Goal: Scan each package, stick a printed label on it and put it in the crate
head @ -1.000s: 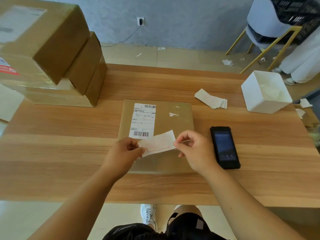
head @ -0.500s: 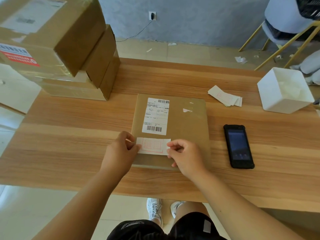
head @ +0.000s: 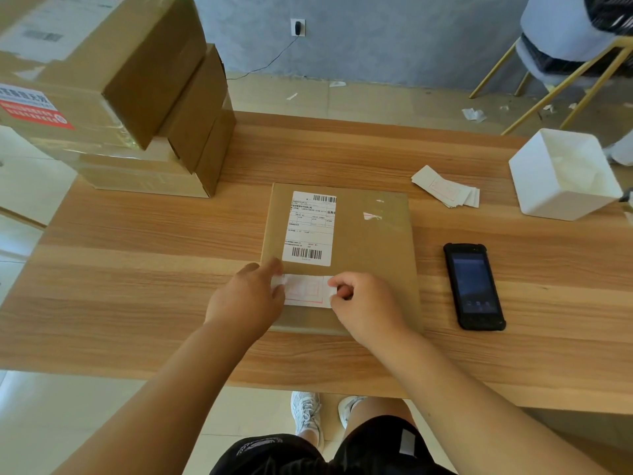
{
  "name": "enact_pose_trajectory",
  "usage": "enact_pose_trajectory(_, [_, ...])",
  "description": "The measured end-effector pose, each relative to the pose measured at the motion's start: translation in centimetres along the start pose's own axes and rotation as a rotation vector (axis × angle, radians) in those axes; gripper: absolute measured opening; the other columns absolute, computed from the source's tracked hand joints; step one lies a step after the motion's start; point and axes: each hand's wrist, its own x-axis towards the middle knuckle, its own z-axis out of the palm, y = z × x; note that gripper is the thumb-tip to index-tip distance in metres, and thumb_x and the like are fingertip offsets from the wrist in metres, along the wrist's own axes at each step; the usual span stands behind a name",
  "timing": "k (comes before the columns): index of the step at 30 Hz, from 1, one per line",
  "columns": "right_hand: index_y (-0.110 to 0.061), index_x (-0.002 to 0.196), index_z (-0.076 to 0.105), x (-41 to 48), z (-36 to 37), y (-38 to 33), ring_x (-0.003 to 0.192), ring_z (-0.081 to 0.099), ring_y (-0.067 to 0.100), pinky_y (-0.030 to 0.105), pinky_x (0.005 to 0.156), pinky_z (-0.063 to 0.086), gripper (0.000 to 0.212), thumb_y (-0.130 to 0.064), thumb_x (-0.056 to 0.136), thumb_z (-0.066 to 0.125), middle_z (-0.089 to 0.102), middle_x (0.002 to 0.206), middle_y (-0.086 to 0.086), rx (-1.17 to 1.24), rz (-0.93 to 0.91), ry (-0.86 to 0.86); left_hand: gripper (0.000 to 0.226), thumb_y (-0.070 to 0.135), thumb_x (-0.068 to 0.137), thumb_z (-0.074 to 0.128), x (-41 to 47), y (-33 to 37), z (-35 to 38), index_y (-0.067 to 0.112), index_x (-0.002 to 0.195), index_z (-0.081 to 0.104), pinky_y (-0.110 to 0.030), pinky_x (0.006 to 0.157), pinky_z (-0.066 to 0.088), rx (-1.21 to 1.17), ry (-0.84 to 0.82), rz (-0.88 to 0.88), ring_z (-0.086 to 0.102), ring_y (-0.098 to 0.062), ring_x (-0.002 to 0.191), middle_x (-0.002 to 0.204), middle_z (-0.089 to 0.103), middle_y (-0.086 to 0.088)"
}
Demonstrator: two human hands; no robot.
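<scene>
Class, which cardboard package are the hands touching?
The flat package at the centre: left hand and right hand hold a small label on it. The other boxes are stacked at left.

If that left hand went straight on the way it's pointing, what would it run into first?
Most likely the white shipping label on the flat cardboard package. The left hand, holding one end of the small label, points forward and right, toward the shipping label's lower barcode.
</scene>
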Motion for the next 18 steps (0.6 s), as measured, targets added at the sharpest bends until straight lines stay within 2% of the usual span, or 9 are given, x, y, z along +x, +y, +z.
enact_pose_trajectory(2, [-0.033,0.114,0.064,0.1,-0.4,-0.1,0.074,0.054,0.012,0.024,0.059,0.043,0.028,-0.023,0.088,0.059,0.054,0.092,-0.010,-0.175,-0.056,-0.001,0.020,0.038,0.091,0.049,-0.3,-0.4,-0.1,0.034,0.110,0.047,-0.029,0.053,0.045,0.027,0.042,0.028,0.053,-0.017,0.067,0.081,0.045,0.008])
enact_pose_trajectory(6, [-0.040,0.134,0.050,-0.1,0.1,0.1,0.078,0.045,0.013,0.026,0.066,0.039,0.044,-0.037,0.091,0.058,0.037,0.090,-0.007,-0.273,-0.233,-0.002,0.032,0.032,0.091,0.056,-1.2,-1.1,0.4,0.032,0.122,0.057,-0.028,0.049,0.042,0.070,0.111,0.197,0.054,-0.021,0.066,0.091,0.048,0.001])
enact_pose_trajectory(9, [-0.043,0.137,0.045,-0.2,0.8,0.5,0.078,0.038,0.014,0.025,0.063,0.030,0.044,-0.042,0.094,0.053,0.030,0.091,-0.005,-0.397,-0.310,0.000,0.029,0.028,0.086,0.064,-1.9,-1.7,1.0,0.031,0.115,0.066,-0.028,0.046,0.039,0.076,0.166,0.270,0.057,-0.027,0.064,0.088,0.052,-0.006])
enact_pose_trajectory(14, [-0.048,0.133,0.047,-0.2,-0.2,1.8,0.083,0.035,0.014,0.026,0.065,0.030,0.040,-0.047,0.093,0.051,0.031,0.090,-0.006,-0.471,-0.292,0.049,0.036,0.044,0.090,0.052,-1.9,-2.8,1.4,0.041,0.126,0.055,-0.027,0.050,0.039,0.122,0.148,0.163,0.054,-0.019,0.070,0.091,0.045,0.002])
enact_pose_trajectory(18, [-0.047,0.132,0.048,-0.3,-1.6,2.5,0.082,0.038,0.013,0.026,0.064,0.030,0.041,-0.047,0.092,0.053,0.033,0.088,-0.007,-0.488,-0.253,0.053,0.037,0.043,0.090,0.051,-1.9,-2.9,1.4,0.039,0.128,0.054,-0.029,0.052,0.047,0.003,0.134,0.106,0.051,-0.014,0.067,0.092,0.046,0.007])
